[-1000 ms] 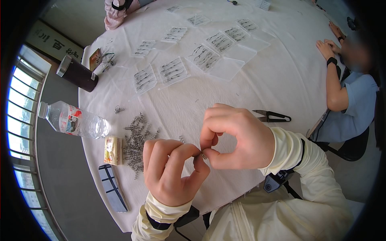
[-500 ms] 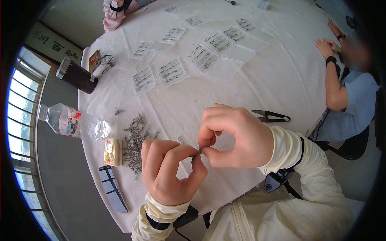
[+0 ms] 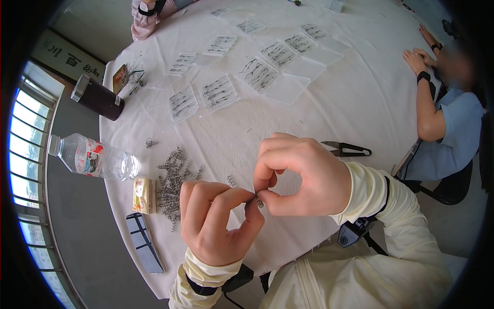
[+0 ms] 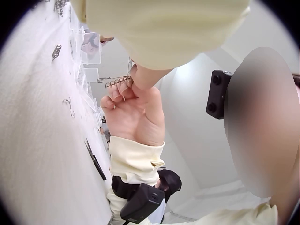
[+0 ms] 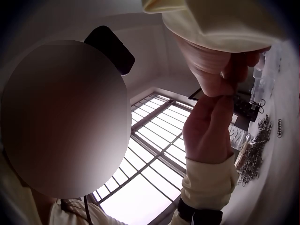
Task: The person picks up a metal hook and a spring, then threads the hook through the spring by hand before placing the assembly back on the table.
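A small metal spring (image 3: 260, 203) with a thin wire part is pinched at the fingertips of both hands, above the near part of the table. The left hand (image 3: 218, 219) grips it between thumb and index finger, other fingers bent. From the right, the right hand (image 3: 309, 180) pinches the same piece, its thumb and index tips meeting the left's. The left wrist view shows the coiled spring (image 4: 119, 82) with a wire loop sticking out. Left of the hands lies a pile of springs (image 3: 172, 180); a single spring (image 3: 230, 180) lies just beyond them.
Black-handled scissors (image 3: 355, 150) lie beyond the right hand. At the left are a bottle (image 3: 92, 156), a dark flask (image 3: 100, 98), a tissue pack (image 3: 144, 195) and a phone (image 3: 144, 242). Clear boxes (image 3: 219, 92) holding wire pieces lie farther back. Another person (image 3: 447, 118) sits at the right.
The spring between the fingertips has turned and now hangs lower, more visible than half a second ago. Both hands have shifted slightly left since the first frame and keep their pinch.
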A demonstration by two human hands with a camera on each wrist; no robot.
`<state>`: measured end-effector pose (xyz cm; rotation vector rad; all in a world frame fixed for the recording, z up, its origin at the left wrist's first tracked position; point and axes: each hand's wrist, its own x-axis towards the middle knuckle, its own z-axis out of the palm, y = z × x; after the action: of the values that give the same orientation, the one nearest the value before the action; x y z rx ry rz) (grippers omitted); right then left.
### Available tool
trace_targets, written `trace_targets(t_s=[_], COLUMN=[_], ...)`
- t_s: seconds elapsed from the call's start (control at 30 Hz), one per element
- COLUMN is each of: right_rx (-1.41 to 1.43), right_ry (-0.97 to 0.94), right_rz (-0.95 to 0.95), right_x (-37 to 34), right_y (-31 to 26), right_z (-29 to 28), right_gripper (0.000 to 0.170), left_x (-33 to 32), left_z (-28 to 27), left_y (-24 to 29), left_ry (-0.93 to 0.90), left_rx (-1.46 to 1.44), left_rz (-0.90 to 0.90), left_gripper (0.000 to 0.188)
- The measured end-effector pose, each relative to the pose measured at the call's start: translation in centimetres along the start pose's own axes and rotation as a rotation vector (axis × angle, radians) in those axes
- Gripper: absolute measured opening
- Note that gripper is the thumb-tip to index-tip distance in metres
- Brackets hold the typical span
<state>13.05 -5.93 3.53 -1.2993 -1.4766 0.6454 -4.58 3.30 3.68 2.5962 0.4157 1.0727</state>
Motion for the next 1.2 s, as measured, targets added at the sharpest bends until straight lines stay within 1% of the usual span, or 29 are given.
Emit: trace_targets(t_s=[0.07, 0.17, 0.23, 0.57, 0.77, 0.83, 0.93, 1.2], right_rx=[-0.003, -0.004, -0.013, -0.015, 0.023, 0.060, 0.084, 0.047], right_ry=[0.020, -0.020, 0.014, -0.011, -0.027, -0.030, -0.028, -0.014], right_rz=[-0.004, -0.021, -0.015, -0.047, -0.019, 0.007, 0.023, -0.004], right_x=[0.01, -0.02, 0.05, 0.00, -0.02, -0.03, -0.04, -0.07], right_y=[0.04, 0.05, 0.04, 0.23, 0.16, 0.15, 0.08, 0.13], right_z=[0.04, 0.06, 0.26, 0.22, 0.16, 0.08, -0.08, -0.08], right_gripper=[0.010, 0.010, 0.010, 0.011, 0.011, 0.010, 0.010, 0.011], left_x=[-0.02, -0.02, -0.01, -0.03, -0.34, -0.35, -0.28, -0.20], left_z=[0.02, 0.10, 0.15, 0.45, 0.66, 0.65, 0.36, 0.33], left_y=[0.00, 0.08, 0.13, 0.20, 0.00, 0.00, 0.15, 0.07], left_ry=[-0.002, -0.001, 0.000, 0.030, 0.042, 0.031, 0.021, 0.014], left_rx=[0.009, 0.042, 0.061, 0.064, -0.005, -0.068, -0.080, -0.088], left_rz=[0.003, 0.014, 0.016, 0.016, -0.032, -0.086, -0.113, -0.099], left_gripper=[0.027, 0.027, 0.027, 0.026, 0.026, 0.025, 0.024, 0.024])
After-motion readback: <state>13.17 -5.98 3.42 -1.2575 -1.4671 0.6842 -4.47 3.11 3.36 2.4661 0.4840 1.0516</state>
